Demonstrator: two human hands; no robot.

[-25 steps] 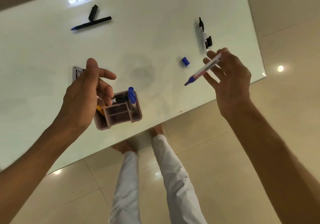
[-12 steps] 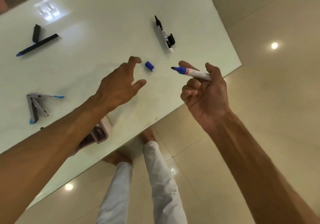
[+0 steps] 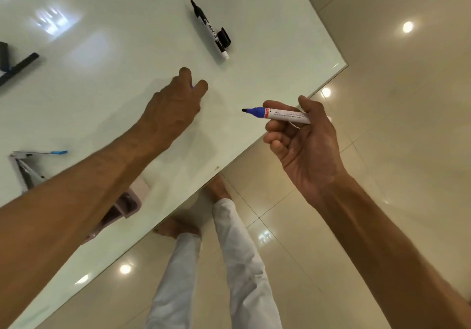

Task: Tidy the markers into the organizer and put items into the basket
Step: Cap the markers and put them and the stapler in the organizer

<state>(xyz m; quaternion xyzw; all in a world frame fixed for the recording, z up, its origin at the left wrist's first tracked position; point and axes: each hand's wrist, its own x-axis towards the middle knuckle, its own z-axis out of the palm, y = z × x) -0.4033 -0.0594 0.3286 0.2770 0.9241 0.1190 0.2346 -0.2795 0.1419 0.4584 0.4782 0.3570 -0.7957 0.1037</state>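
The right hand (image 3: 303, 147) grips an uncapped blue-tipped white marker (image 3: 276, 114), level, tip pointing toward the left hand (image 3: 175, 104). That hand's fingertips pinch down on the glossy white table (image 3: 122, 35), a sliver of small blue cap (image 3: 192, 86) showing between them. The pink plastic organizer (image 3: 127, 204) lies under the left forearm.

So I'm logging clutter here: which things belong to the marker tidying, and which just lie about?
Job:
uncapped blue marker in right hand
left hand on small blue cap
black marker, loose black cap
pink organizer

Lying about:
open grey stapler
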